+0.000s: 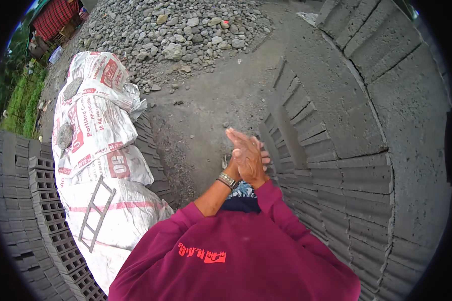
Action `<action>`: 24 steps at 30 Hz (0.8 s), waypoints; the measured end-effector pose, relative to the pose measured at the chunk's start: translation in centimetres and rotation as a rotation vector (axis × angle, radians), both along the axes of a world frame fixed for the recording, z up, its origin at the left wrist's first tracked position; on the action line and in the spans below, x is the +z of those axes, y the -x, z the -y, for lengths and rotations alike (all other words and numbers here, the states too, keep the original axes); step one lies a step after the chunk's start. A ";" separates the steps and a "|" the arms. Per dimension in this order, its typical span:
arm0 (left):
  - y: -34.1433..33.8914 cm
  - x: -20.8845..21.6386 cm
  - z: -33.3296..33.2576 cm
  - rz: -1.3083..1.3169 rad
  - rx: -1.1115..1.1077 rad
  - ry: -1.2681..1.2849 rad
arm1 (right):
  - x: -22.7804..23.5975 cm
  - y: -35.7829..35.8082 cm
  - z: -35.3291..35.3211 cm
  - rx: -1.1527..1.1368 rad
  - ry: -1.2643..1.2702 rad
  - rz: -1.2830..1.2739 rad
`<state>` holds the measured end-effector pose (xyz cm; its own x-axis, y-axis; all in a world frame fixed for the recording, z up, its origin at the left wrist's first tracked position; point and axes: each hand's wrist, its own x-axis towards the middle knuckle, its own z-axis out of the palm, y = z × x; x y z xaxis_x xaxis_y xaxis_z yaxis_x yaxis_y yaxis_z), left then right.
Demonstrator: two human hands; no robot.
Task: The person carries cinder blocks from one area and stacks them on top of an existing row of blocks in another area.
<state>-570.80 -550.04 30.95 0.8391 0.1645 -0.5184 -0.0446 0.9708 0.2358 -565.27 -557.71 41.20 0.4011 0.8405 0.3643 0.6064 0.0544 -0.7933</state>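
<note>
In front of my body my two palms press together. My left hand point(234, 164), with a metal-banded watch point(228, 180) on its wrist, lies mostly behind the other hand; its fingertips show past the far edge. Across it rests my right hand point(249, 158), fingers stretched out and pointing up and to the left. Nothing shows between the palms. The nearest things are the stacked grey concrete blocks point(316, 145) to the right of my hands, which neither hand touches.
White cement bags point(103, 120) are piled at left, with stones point(64, 136) and a ladder-shaped metal frame point(96, 213) on them. Hollow blocks point(50, 200) stand farther left. A gravel heap point(186, 37) lies ahead. At right rises a tall block stack point(417, 125).
</note>
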 end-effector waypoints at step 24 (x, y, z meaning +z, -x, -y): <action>4.0 -26.8 -48.0 -1.177 -1.022 -1.454 | -29.5 -45.6 -45.8 -0.606 0.717 -0.426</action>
<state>-574.78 -502.07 4.13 0.3306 0.6429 -0.6909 0.9384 -0.3022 0.1678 -519.63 -511.93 11.69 0.8080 0.4180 -0.4151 0.0354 -0.7378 -0.6741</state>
